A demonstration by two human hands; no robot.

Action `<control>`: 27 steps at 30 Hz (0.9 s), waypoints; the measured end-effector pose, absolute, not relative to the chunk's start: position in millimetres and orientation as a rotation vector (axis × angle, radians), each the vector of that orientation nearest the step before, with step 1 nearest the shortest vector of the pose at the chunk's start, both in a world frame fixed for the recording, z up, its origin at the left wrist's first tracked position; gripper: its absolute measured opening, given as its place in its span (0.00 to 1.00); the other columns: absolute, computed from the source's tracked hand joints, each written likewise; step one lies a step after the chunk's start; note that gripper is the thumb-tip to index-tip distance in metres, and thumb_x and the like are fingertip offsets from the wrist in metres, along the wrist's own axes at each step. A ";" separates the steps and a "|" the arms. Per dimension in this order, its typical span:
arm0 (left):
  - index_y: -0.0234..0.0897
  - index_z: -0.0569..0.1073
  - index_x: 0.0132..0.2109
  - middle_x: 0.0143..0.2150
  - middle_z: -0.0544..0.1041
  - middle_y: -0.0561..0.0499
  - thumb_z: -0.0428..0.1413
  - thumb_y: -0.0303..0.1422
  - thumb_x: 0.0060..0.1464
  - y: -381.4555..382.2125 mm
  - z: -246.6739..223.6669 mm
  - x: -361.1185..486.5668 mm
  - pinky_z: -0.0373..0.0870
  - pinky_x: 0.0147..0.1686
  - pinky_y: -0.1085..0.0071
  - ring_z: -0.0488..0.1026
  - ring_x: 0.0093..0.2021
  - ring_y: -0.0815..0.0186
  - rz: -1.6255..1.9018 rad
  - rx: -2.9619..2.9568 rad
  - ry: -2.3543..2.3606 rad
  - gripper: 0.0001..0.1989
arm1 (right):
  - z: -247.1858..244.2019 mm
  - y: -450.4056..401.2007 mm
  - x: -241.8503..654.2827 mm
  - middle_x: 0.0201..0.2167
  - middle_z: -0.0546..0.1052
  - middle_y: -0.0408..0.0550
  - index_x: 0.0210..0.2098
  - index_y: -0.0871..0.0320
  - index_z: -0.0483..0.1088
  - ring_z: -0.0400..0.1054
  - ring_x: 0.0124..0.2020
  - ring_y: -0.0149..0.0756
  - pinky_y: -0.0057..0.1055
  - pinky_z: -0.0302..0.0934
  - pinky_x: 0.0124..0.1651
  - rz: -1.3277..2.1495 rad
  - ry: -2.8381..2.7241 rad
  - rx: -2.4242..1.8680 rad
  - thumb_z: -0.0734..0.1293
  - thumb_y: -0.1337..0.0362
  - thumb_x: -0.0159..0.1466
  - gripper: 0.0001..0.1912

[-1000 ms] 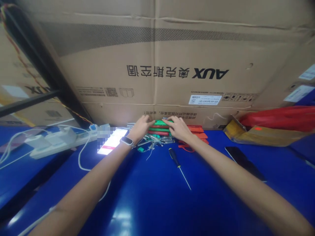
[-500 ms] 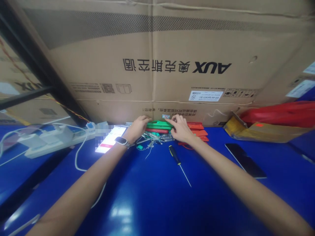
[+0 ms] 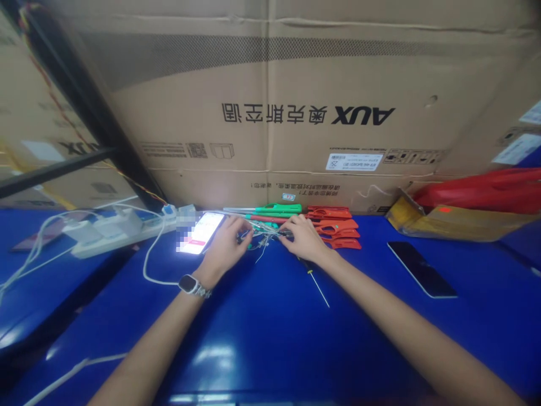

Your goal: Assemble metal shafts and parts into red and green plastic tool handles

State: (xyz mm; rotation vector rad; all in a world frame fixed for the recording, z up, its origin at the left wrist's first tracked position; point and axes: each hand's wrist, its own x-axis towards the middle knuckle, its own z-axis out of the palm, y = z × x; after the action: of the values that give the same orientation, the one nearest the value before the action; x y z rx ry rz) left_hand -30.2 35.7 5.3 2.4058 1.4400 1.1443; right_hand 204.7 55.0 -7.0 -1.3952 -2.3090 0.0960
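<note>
My left hand (image 3: 227, 241) is at the left side of a loose heap of thin wires and small parts (image 3: 267, 230), its thumb and bent fingers apart. From the right, my right hand (image 3: 303, 239) has its fingers and thumb around the heap's edge; what exactly lies between them is partly hidden. Behind the heap lie a green long-nosed lighter (image 3: 282, 208) and a red one (image 3: 258, 218). Several orange lighter bodies (image 3: 338, 226) are stacked to the right. A screwdriver (image 3: 319, 288) lies below my right hand, its handle mostly covered.
A lit phone (image 3: 202, 234) is beside my left hand. A white power strip (image 3: 101, 242) with chargers and cables stands at left. A dark phone (image 3: 420, 269) and a yellow box (image 3: 465, 225) with red contents are at right. A large carton (image 3: 296, 73) walls off the back.
Both hands have come down and nearer from the green lighters to the heap of small parts. My right hand now covers the screwdriver's handle. The view has shifted slightly.
</note>
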 end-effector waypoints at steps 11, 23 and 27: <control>0.38 0.73 0.41 0.41 0.74 0.48 0.51 0.30 0.62 47.2 -2.6 -36.0 0.68 0.44 0.64 0.70 0.44 0.59 1.026 2.434 1.465 0.05 | 7.6 76.1 179.7 0.41 0.79 0.53 0.42 0.57 0.77 0.69 0.46 0.47 0.39 0.56 0.46 0.070 -2.353 -1.593 0.62 0.56 0.67 0.15; 0.38 0.74 0.39 0.37 0.74 0.49 0.52 0.33 0.63 42.1 -5.9 -54.1 0.67 0.44 0.62 0.70 0.42 0.58 1.152 2.305 1.568 0.07 | 34.0 104.9 170.3 0.30 0.80 0.48 0.30 0.57 0.76 0.73 0.36 0.42 0.33 0.55 0.42 0.147 -2.504 -1.519 0.70 0.64 0.56 0.03; 0.38 0.74 0.40 0.38 0.74 0.48 0.51 0.33 0.63 43.0 -8.7 -52.9 0.68 0.44 0.62 0.70 0.42 0.59 1.122 2.307 1.527 0.08 | 32.0 100.7 183.3 0.30 0.80 0.45 0.35 0.57 0.77 0.73 0.34 0.37 0.30 0.56 0.39 0.194 -2.409 -1.515 0.68 0.66 0.60 0.05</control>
State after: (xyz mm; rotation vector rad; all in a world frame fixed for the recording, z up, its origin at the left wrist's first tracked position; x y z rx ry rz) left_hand -52.9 43.0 -8.7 2.3073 1.5266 1.1218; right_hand 183.3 100.7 32.0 -1.5147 -2.4086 0.1939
